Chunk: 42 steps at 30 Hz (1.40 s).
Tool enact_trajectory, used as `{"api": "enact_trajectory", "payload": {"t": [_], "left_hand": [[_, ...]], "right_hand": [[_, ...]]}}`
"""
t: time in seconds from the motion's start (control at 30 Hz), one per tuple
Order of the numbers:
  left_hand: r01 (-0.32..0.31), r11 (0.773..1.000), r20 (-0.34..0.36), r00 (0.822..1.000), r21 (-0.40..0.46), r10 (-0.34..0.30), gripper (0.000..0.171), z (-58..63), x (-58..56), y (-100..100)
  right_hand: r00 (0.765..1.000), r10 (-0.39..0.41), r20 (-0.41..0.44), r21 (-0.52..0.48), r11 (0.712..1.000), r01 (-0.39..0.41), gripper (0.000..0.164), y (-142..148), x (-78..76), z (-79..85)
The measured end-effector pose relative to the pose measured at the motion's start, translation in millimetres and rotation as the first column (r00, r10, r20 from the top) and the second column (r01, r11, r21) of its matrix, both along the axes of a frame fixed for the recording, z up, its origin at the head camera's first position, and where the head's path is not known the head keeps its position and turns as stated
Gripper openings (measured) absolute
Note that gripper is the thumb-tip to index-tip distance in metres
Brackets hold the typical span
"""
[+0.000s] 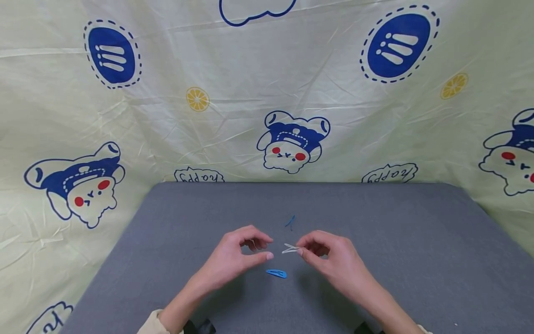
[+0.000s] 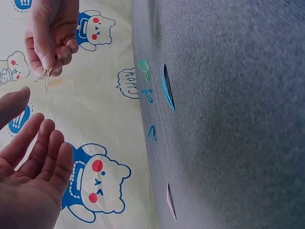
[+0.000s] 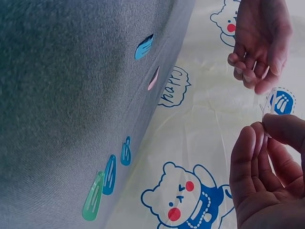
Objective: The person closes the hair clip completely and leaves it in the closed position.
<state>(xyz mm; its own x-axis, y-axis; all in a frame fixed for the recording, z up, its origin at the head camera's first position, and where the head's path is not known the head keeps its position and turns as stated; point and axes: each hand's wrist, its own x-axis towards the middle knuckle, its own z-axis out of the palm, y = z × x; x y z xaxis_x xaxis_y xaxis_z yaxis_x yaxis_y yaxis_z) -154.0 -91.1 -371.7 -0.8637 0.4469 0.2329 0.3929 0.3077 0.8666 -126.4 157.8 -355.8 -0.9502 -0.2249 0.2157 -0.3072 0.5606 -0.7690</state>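
Between thumb and fingertips my right hand [image 1: 333, 260] pinches a pale snap hair clip [image 1: 289, 248], whose two halves stand apart in a narrow V pointing left. My left hand [image 1: 239, 255] is held just left of the clip, thumb and fingers apart with nothing between them. In the right wrist view the pale clip rises from the pinching fingertips toward the left hand [image 3: 264, 45]. Below the hands, a blue hair clip [image 1: 276, 273] lies on the grey table.
Farther back on the grey table [image 1: 187, 208] is a thin blue piece [image 1: 290, 222]. The right wrist view shows a green clip [image 3: 93, 196], blue clips [image 3: 109, 174] and a pink clip [image 3: 153, 78] on the cloth. A patterned curtain [image 1: 233, 139] hangs behind the table.
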Motion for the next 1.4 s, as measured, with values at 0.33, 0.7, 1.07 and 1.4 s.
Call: {"api": "enact_trajectory", "payload": {"t": [0.33, 0.7, 1.07, 1.4], "left_hand": [[0.02, 1.0, -0.003, 1.0, 0.009, -0.02, 0.026, 1.2, 6.1, 5], [0.032, 0.999, -0.041, 0.999, 0.027, -0.031, 0.027, 1.9, 10.4, 11], [0.035, 0.999, -0.063, 0.997, 0.023, -0.034, 0.021, 5.6, 12.1, 12], [0.001, 0.998, -0.088, 0.996, 0.061, 0.004, 0.014, 4.1, 13.9, 15]], "right_hand": [[1.0, 0.018, -0.02, -0.025, 1.0, -0.018, 0.015, -4, 3.0, -1.8], [0.995, 0.051, -0.09, -0.049, 0.997, -0.056, 0.018, -7, 6.1, -2.9], [0.983, 0.07, -0.172, -0.063, 0.995, -0.082, 0.024, -9, 8.5, -3.2], [0.973, 0.084, -0.213, -0.084, 0.991, -0.104, 0.028, -12, 10.3, -4.3]]}}
